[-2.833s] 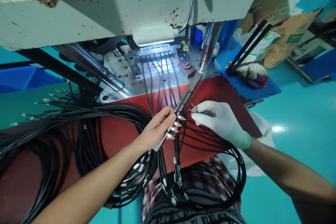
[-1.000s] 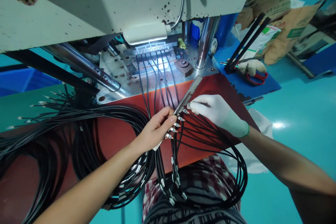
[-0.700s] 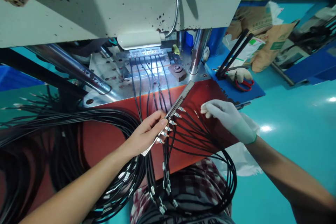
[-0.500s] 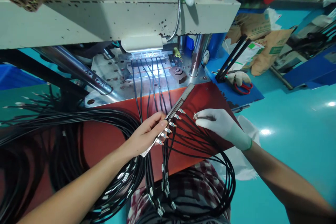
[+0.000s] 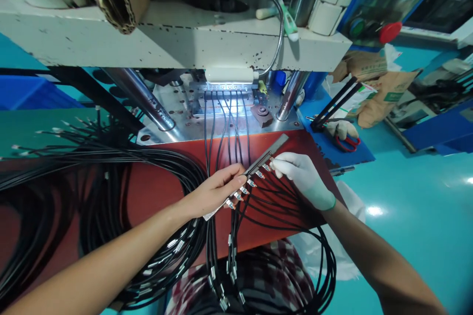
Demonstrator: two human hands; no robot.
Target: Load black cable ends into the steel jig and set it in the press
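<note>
My bare left hand grips a long metal bar, which slants up to the right above the red work surface. Along the bar's lower right edge sits a row of shiny metal cable terminals with black cables trailing from them. My right hand, in a white glove, pinches the end of a cable at the bar's upper part, beside the topmost terminal. Its fingertips hide most of that cable end. Behind the bar, several black cables run into a lit metal mould on the press bed.
A thick bundle of black cables lies at left on the red surface. Steel columns and the pale press beam stand ahead. Red-handled scissors and a glove rest on the blue surface at right.
My right hand has moved left to the bar, bringing the pinched cable end against its upper part. My left hand still holds the bar. The camera view has shifted.
</note>
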